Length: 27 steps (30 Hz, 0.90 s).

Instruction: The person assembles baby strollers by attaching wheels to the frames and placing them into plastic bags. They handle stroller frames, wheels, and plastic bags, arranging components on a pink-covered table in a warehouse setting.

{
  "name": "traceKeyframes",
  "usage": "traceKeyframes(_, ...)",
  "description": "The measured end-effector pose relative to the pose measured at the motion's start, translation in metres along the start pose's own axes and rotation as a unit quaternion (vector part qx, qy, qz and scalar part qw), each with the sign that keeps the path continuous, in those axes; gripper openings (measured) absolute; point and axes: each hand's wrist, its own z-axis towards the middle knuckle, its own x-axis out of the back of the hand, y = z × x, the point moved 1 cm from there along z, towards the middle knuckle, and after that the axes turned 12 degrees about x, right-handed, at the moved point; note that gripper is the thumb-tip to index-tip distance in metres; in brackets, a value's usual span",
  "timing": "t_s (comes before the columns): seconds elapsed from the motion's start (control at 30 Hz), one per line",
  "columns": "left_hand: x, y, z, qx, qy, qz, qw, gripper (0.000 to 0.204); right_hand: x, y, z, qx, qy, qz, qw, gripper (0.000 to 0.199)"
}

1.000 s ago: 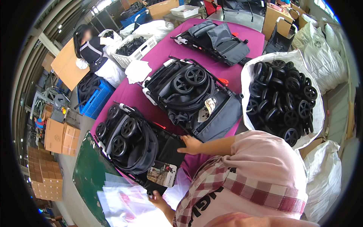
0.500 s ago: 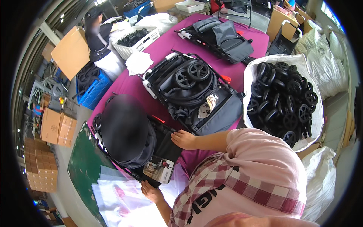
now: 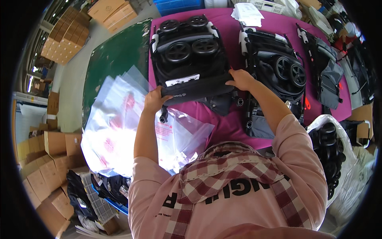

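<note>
A folded black stroller lies on the purple cloth in front of me, its wheels facing up. Across its near end stretches a black fabric flap. My left hand grips the flap's left end, thumb on top. At the flap's right end, my right hand pinches the edge. A printed card shows only partly behind the flap. Clear plastic bags with red print lie just left of my left forearm and under it.
To the right are another folded stroller and a third one. White papers sit at the far edge of the purple cloth. A green tabletop borders it on the left. A white sack of black wheels stands at lower right.
My view has swung left over the nearest stroller. Both hands have gone from resting at its near end to holding the fabric flap, which now partly covers the card.
</note>
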Motion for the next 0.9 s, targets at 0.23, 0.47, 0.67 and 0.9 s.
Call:
traceKeyframes(0.23, -0.054, -0.019, -0.027, 0.127, 0.083, -0.235, 0.960, 0.067, -0.053, -0.002, -0.039, -0.139, 0.170, 0.173, 0.960, 0.060)
traceKeyframes(0.47, -0.085, -0.037, -0.057, 0.154, 0.104, -0.337, 0.923, 0.056, -0.073, -0.033, -0.085, -0.111, 0.260, 0.159, 0.946, 0.046)
traceKeyframes(0.67, -0.088, 0.033, -0.102, -0.012, 0.353, -0.180, 0.918, 0.060, -0.096, -0.064, -0.146, -0.043, 0.243, 0.101, 0.964, 0.033)
traceKeyframes(0.9, -0.123, 0.081, -0.133, -0.149, 0.086, -0.138, 0.975, 0.036, -0.068, -0.062, -0.254, -0.150, 0.286, 0.000, 0.946, 0.031)
